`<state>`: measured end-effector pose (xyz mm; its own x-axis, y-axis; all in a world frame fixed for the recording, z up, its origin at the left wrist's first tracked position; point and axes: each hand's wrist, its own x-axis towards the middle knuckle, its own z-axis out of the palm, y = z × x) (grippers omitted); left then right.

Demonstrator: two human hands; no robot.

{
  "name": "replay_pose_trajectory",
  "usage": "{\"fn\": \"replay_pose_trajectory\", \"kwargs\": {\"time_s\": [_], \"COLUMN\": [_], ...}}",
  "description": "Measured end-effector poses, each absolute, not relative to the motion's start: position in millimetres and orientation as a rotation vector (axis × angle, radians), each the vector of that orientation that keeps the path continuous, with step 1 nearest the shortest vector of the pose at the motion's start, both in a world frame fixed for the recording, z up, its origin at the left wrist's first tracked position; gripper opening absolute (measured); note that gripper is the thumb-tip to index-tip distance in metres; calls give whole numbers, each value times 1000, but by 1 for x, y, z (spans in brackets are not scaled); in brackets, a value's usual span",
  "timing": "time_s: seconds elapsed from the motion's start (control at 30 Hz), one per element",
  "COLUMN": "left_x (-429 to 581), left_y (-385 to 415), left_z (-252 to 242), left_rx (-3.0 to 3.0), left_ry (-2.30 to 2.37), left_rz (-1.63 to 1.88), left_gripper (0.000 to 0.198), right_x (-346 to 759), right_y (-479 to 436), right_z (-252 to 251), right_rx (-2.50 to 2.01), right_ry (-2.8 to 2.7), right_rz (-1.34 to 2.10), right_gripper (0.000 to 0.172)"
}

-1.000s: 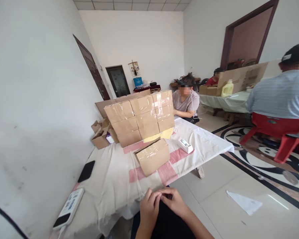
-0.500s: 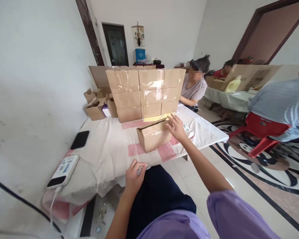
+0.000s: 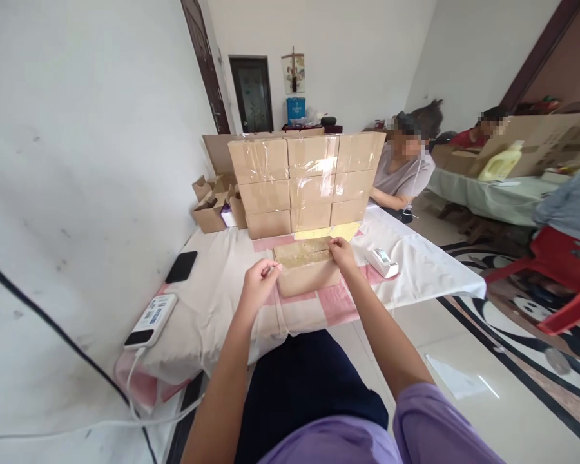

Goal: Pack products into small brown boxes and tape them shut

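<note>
A small brown cardboard box (image 3: 309, 276) lies on the cloth-covered table (image 3: 212, 309) in front of me, its top taped. My right hand (image 3: 341, 252) is closed on the box's far right top edge. My left hand (image 3: 260, 282) is curled in a pinch at the box's left end; what it holds is too small to make out. Behind the box stands a taped stack of similar boxes (image 3: 307, 183).
A white tape dispenser (image 3: 381, 262) sits right of the box. A black phone (image 3: 181, 266) and a white power bank (image 3: 151, 319) with a cable lie at the left. Open cartons (image 3: 212, 206) stand by the wall. Other people sit beyond the table.
My left hand rose from my lap to the box's left end. My right hand shifted onto the box's right top edge, and the box now lies square to me.
</note>
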<state>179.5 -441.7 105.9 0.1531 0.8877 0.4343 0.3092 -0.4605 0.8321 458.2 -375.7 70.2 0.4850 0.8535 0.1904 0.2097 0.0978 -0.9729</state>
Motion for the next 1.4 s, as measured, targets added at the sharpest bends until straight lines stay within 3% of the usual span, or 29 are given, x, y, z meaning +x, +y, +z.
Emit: {"fn": "replay_pose_trajectory", "kwargs": {"time_s": [0.17, 0.33, 0.53, 0.67, 0.9, 1.1, 1.23, 1.4], "left_x": [194, 212, 217, 223, 235, 224, 224, 231], "left_y": [-392, -363, -348, -343, -334, -339, -342, -338], "left_z": [160, 173, 164, 163, 147, 173, 183, 161], "left_rx": [2064, 2213, 1922, 1957, 1993, 1873, 1967, 2103], "left_ry": [1157, 1180, 1010, 1056, 1212, 1121, 1103, 1182], "left_rz": [956, 620, 587, 544, 661, 919, 701, 556], "left_gripper": [23, 24, 29, 26, 21, 21, 22, 12], "right_x": [464, 469, 471, 468, 467, 467, 468, 466], "right_y": [-372, -382, -400, -402, -402, -403, -403, -408], "right_z": [63, 43, -5, -14, -9, -4, -6, 1], "right_rx": [-1445, -1304, -1057, -1100, -1089, -1096, -1108, -1073], "right_ry": [-1019, -1083, -1182, -1229, -1195, -1193, -1236, -1276], "right_rz": [622, 600, 460, 499, 539, 550, 542, 331], "right_gripper": [22, 30, 64, 76, 75, 74, 78, 79]}}
